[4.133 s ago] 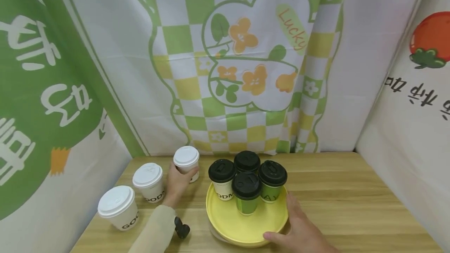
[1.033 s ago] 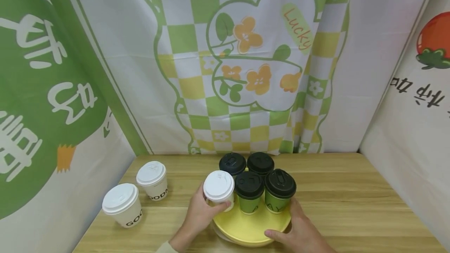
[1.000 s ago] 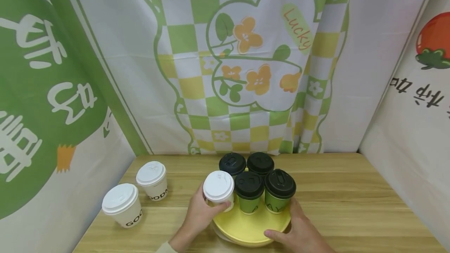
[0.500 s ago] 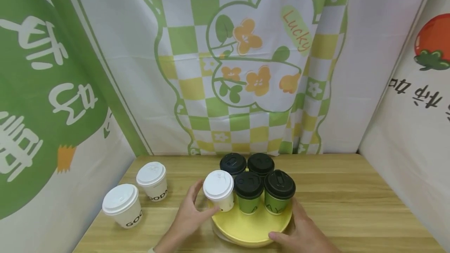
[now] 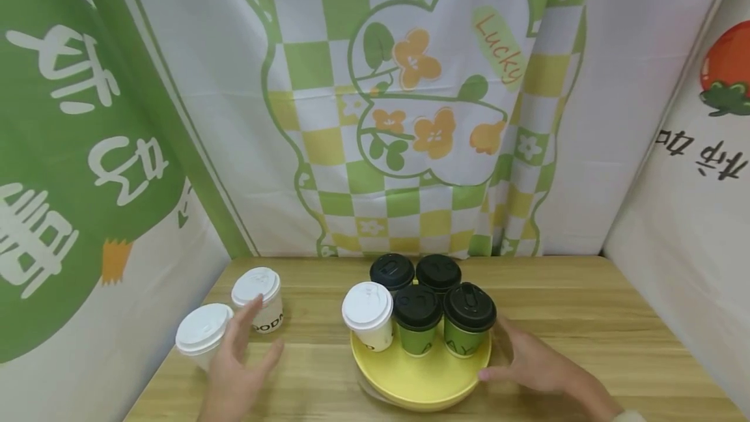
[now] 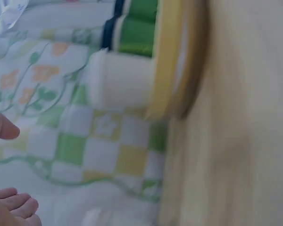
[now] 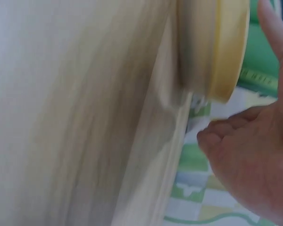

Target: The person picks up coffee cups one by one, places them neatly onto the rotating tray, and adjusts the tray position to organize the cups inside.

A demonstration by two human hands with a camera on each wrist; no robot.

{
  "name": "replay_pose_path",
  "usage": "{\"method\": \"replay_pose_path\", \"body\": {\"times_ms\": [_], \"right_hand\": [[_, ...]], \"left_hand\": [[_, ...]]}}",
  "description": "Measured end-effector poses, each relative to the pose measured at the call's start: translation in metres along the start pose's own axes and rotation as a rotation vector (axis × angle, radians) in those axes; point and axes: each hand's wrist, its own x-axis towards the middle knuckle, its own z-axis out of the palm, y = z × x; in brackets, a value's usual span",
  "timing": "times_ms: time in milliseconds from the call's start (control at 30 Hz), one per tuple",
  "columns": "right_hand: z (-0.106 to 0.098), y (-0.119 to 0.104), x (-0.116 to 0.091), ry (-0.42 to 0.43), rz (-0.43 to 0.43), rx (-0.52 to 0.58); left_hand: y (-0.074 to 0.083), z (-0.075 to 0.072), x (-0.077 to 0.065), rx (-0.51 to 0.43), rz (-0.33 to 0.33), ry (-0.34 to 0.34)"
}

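Note:
My left hand (image 5: 237, 363) is held with fingers spread and holds nothing. It is at the left, in front of a white-lidded paper cup (image 5: 202, 329), which it partly hides. A second white-lidded cup (image 5: 258, 286) stands just beyond the fingertips. At the right rim of a round yellow tray (image 5: 422, 379), my right hand (image 5: 536, 360) has its thumb and fingers apart. On the tray are one white-lidded cup (image 5: 368, 308) at the front left and several black-lidded cups, among them a green one (image 5: 417, 318) in the middle and another (image 5: 469, 318) at the right.
The wooden table (image 5: 562, 298) reaches back to a checked curtain (image 5: 410, 207). Printed fabric walls (image 5: 656, 226) close in both sides. The tray sits raised above the tabletop on a pale base (image 7: 193, 42).
The left hand set a white-lidded cup from the back left onto the tray, let go and moved left. The tray's cups have turned clockwise. The right hand has drawn slightly rightward.

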Motion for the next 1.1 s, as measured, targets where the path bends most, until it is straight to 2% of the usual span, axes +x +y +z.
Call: {"method": "replay_pose_path", "body": {"times_ms": [100, 167, 267, 367, 467, 533, 600, 700, 767, 933, 1100], "right_hand": [[-0.005, 0.011, 0.004, -0.011, -0.014, -0.001], [-0.007, 0.017, 0.006, -0.012, -0.023, 0.001], [-0.008, 0.022, 0.009, -0.015, -0.042, 0.024], [-0.009, 0.024, 0.012, -0.024, -0.067, 0.046], [-0.009, 0.024, 0.015, -0.038, -0.085, 0.06], [-0.009, 0.024, 0.016, -0.048, -0.08, 0.057], [-0.009, 0.023, 0.017, -0.059, -0.073, 0.053], [-0.008, 0.023, 0.017, -0.067, -0.039, 0.038], [-0.006, 0.023, 0.017, -0.072, -0.029, 0.031], [0.0, 0.019, 0.016, -0.07, -0.043, 0.054], [0.007, 0.008, 0.012, -0.043, -0.057, 0.073]], "left_hand": [[0.001, -0.028, 0.006, 0.077, 0.024, 0.077], [-0.004, -0.045, 0.011, 0.124, -0.007, 0.092], [-0.02, -0.065, 0.019, 0.149, -0.065, 0.106], [-0.041, -0.08, 0.026, 0.142, -0.14, 0.048], [-0.061, -0.09, 0.032, 0.146, -0.228, -0.074], [-0.072, -0.093, 0.034, 0.128, -0.244, -0.134], [-0.084, -0.094, 0.036, 0.133, -0.23, -0.155], [-0.098, -0.092, 0.037, 0.137, -0.199, -0.13], [-0.104, -0.091, 0.037, 0.166, -0.219, -0.111], [-0.113, -0.086, 0.04, 0.166, -0.296, -0.08], [-0.116, -0.082, 0.039, 0.147, -0.295, -0.02]]}}
